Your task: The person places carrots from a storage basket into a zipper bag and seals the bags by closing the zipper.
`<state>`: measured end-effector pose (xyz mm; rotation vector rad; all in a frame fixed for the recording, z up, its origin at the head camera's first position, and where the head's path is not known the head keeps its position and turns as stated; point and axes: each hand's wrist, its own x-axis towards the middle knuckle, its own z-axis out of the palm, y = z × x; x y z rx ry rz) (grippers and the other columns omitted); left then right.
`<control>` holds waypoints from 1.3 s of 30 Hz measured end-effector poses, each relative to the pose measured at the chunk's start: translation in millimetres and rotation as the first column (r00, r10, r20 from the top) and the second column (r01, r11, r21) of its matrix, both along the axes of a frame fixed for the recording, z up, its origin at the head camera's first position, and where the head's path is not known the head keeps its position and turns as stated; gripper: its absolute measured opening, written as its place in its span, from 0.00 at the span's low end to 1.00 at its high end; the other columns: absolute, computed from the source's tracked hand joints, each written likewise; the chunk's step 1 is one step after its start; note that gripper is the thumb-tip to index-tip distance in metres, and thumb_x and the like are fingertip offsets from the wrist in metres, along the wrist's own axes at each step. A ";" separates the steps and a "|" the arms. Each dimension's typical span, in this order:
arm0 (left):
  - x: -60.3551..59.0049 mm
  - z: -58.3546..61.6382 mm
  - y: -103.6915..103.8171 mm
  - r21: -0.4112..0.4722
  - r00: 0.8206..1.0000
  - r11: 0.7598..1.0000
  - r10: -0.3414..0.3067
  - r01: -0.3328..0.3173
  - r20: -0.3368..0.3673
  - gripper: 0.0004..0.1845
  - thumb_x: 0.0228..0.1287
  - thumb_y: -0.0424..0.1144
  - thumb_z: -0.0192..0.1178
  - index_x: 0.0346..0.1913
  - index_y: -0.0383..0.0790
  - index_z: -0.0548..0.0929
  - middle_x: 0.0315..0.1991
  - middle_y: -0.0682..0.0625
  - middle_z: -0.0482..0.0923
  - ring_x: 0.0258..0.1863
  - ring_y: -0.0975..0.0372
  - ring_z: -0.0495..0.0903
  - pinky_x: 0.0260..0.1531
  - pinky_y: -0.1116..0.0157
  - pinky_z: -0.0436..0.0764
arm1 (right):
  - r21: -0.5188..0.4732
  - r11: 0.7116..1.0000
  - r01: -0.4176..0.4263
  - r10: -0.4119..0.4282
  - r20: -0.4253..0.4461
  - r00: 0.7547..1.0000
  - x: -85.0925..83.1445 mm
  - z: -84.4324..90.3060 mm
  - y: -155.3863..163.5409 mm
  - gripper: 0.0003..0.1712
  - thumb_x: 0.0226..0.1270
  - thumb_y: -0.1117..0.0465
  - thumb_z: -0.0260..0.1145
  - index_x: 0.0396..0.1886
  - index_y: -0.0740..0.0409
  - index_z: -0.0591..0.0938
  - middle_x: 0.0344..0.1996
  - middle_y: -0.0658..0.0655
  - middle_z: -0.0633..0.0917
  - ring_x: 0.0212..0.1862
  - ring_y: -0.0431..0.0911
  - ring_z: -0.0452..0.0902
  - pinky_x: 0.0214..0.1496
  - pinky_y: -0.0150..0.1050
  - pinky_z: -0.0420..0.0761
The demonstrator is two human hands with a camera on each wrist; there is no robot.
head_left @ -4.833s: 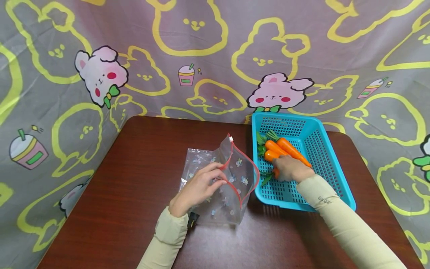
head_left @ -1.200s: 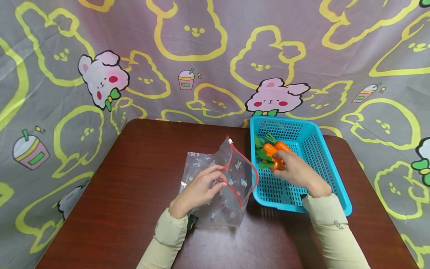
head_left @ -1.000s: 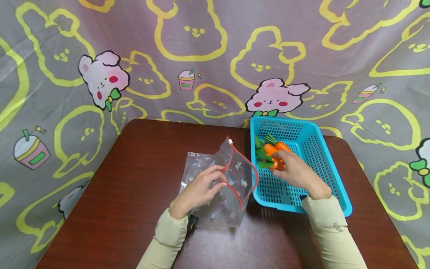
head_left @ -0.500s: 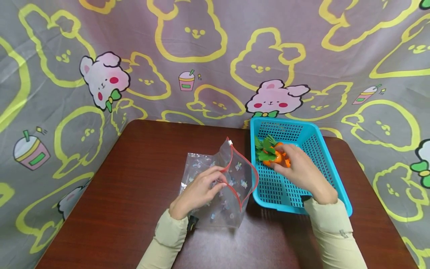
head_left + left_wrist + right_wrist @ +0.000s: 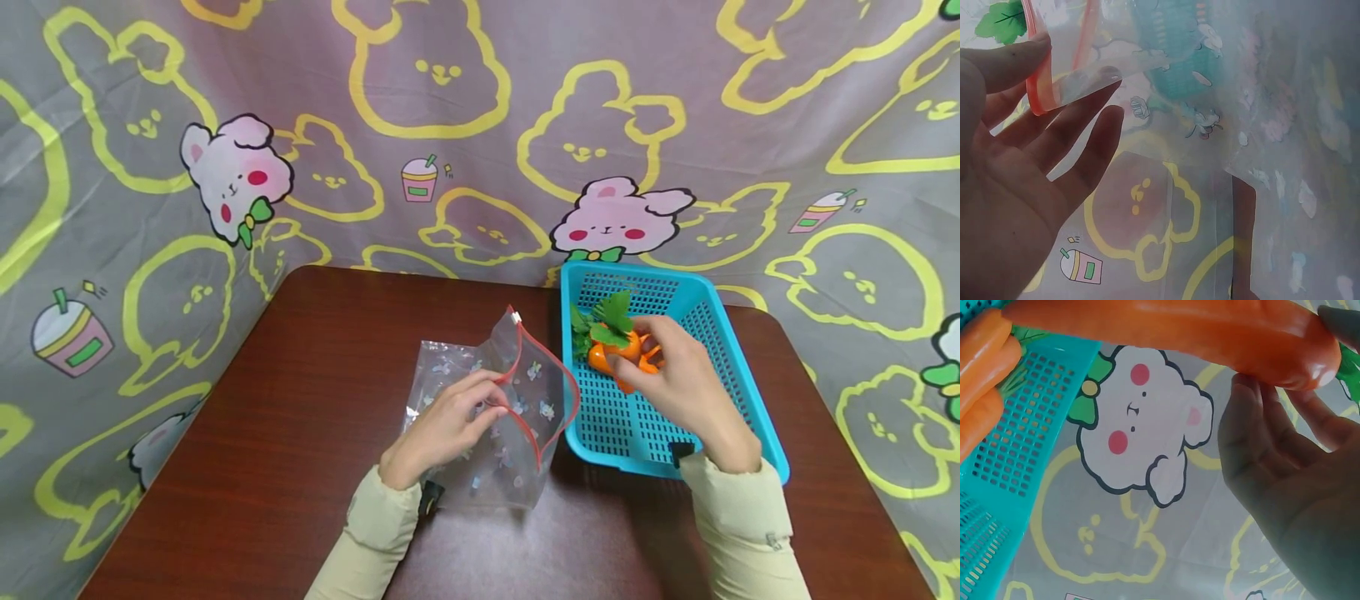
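Nearest the viewer, two forearms in pale green sleeves reach over a dark reddish-brown wooden table (image 5: 300, 417). The left hand (image 5: 442, 429) pinches the red zip edge of a clear plastic zip bag printed with small blue flowers (image 5: 487, 417) between thumb and fingertips; the wrist view shows the red strip (image 5: 1038, 81) caught between the thumb and the straight fingers. The bag lies on the table under and beyond that hand, and its mouth gapes open towards the right. Just right of the bag's mouth, the right hand (image 5: 675, 387) has its fingers curled around an orange toy carrot with green leaves (image 5: 618, 337), lifted above the floor of a turquoise perforated plastic basket (image 5: 720, 350); the leafy end points away from the palm, towards the far left. Under the held carrot, at the basket's far left corner, lie more orange carrots (image 5: 982, 369). Behind the table hangs a grey cloth backdrop with yellow rabbit outlines and pink rabbits (image 5: 450, 125).
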<state>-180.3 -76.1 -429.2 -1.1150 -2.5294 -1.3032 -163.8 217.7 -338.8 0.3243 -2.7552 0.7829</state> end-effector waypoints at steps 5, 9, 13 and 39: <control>-0.3 0.4 -0.4 0.006 1.000 1.000 -0.007 0.006 0.015 0.02 0.65 0.33 0.61 0.38 0.44 0.79 0.59 0.44 0.76 0.43 0.63 0.82 0.44 0.59 0.83 | -0.047 0.998 0.030 -0.032 -0.031 0.999 2.5 -0.9 -2.4 0.24 0.60 0.59 0.68 0.54 0.62 0.74 0.43 0.59 0.80 0.39 0.50 0.78 0.36 0.40 0.80; 0.3 0.0 -1.0 -0.003 0.999 1.000 0.001 -0.001 0.037 0.03 0.65 0.33 0.61 0.39 0.45 0.79 0.60 0.47 0.76 0.44 0.63 0.81 0.45 0.58 0.83 | -0.081 0.995 0.057 -0.063 -0.062 0.996 5.2 -1.1 -3.8 0.23 0.60 0.59 0.69 0.53 0.62 0.74 0.39 0.58 0.81 0.38 0.50 0.78 0.36 0.38 0.79; 0.8 -0.6 -1.0 -0.003 0.999 1.000 0.009 -0.009 0.040 0.03 0.66 0.34 0.61 0.39 0.45 0.79 0.60 0.49 0.76 0.45 0.63 0.81 0.45 0.58 0.82 | -0.120 0.989 0.082 -0.096 -0.123 0.988 8.4 -1.4 -4.3 0.22 0.59 0.59 0.69 0.51 0.62 0.75 0.38 0.57 0.80 0.39 0.46 0.75 0.36 0.33 0.76; 0.6 1.5 -0.6 -0.007 0.999 1.000 0.014 -0.014 0.044 0.03 0.65 0.34 0.61 0.38 0.45 0.79 0.59 0.49 0.77 0.46 0.63 0.81 0.46 0.58 0.82 | -0.386 0.921 0.040 -0.158 -0.279 0.947 20.0 3.0 -14.4 0.26 0.56 0.70 0.70 0.56 0.61 0.76 0.45 0.41 0.79 0.43 0.31 0.75 0.44 0.19 0.73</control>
